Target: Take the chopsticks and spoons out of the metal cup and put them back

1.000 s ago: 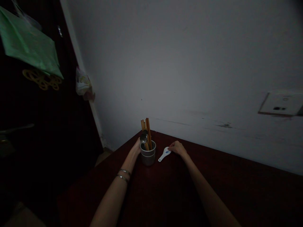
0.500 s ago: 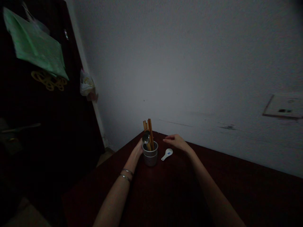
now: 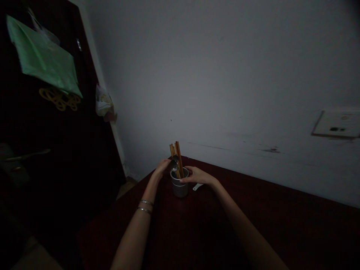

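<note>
Right hand reaches around the grey canister from 3 o'clock, with twelve pointing away from the person and the canister at the centre of the dial. Its thumb lies on the near side of the rim and its other fingers bend toward the far side, grasping the canister near the top. Left hand is at 10 o'clock, close to the rim and the metal spoons; its fingertips are partly hidden behind them, so whether it touches or grips anything, I cannot tell.

The canister stands upright on the dark red worktop, near its far corner. Wooden chopsticks rise from it, leaning slightly toward 11 o'clock, and the metal spoons sit among them with their bowls up. Just beside the canister at 3 o'clock, the pale handle of a white spoon lies on the worktop; the rest is hidden by the right hand.

Farther off, a plastic bag hangs toward 10 o'clock, beside the dark door, and a wall socket is toward 2 o'clock.
</note>
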A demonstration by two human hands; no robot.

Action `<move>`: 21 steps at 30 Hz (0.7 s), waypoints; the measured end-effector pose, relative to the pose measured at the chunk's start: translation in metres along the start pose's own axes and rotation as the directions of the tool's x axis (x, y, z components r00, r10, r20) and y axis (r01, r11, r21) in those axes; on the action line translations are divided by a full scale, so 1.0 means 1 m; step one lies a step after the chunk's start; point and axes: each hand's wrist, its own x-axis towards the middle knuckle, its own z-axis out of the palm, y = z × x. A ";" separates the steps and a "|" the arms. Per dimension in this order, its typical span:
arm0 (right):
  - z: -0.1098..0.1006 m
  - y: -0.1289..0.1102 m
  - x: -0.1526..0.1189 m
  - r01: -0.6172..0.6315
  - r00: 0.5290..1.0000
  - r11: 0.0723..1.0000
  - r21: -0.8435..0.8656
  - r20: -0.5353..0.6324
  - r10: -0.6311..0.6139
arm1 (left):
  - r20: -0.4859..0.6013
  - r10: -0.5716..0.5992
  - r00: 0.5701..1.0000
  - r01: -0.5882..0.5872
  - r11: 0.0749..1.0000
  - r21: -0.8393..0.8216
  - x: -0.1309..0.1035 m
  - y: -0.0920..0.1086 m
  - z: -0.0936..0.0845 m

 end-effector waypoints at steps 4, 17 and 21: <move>0.000 -0.008 -0.003 0.048 0.998 0.999 -0.009 0.052 -0.047 | -0.058 0.022 0.998 -0.014 0.992 0.124 -0.021 0.043 -0.020; -0.001 -0.012 -0.005 -0.031 0.998 0.996 -0.082 0.054 0.036 | 0.244 0.159 0.957 -0.290 0.606 0.741 -0.053 0.070 -0.001; -0.001 -0.004 -0.003 -0.031 0.999 0.997 -0.069 0.033 0.034 | 0.232 0.260 0.937 -0.332 0.462 0.822 -0.054 0.064 0.001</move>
